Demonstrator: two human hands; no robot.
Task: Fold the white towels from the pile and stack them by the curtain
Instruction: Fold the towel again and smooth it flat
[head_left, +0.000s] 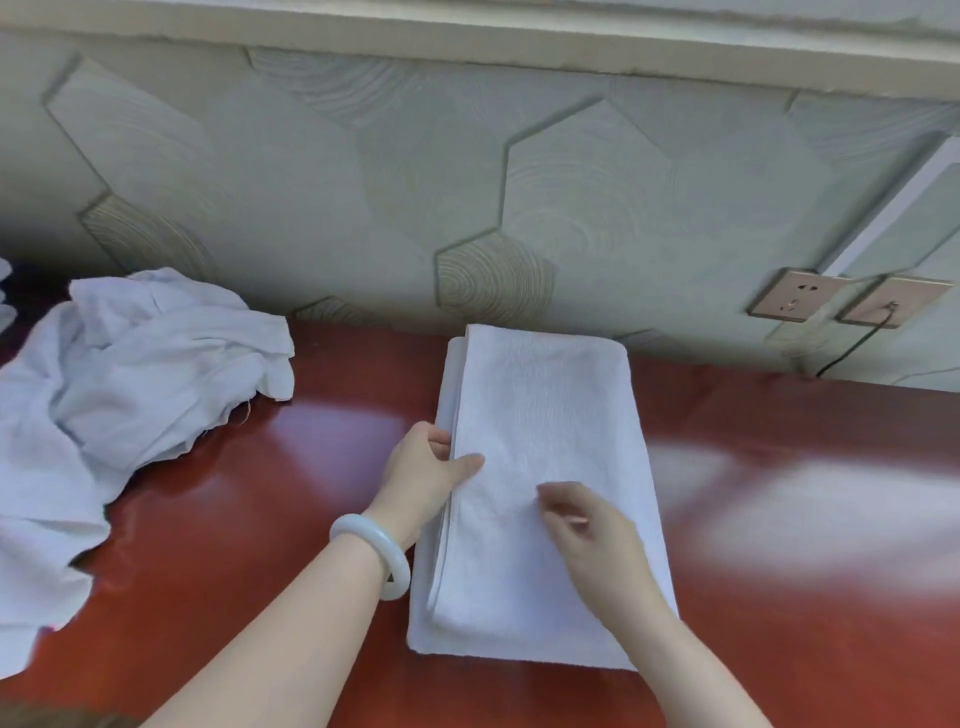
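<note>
Two bare forearms reaching forward from the lower edge, left hand (426, 467) pinching the left edge of the towel (545, 405), thumb on top, fingers curled underneath, pale bangle (371, 551) round the left wrist, right hand (587, 525) palm down, motion-blurred, fingers loosely bent, gripping nothing

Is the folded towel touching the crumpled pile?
No, bare red table lies between the folded towel and the pile on the left.

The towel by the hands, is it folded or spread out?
Folded: the towel lies as a neat rectangle with layered edges along its left side.
</note>
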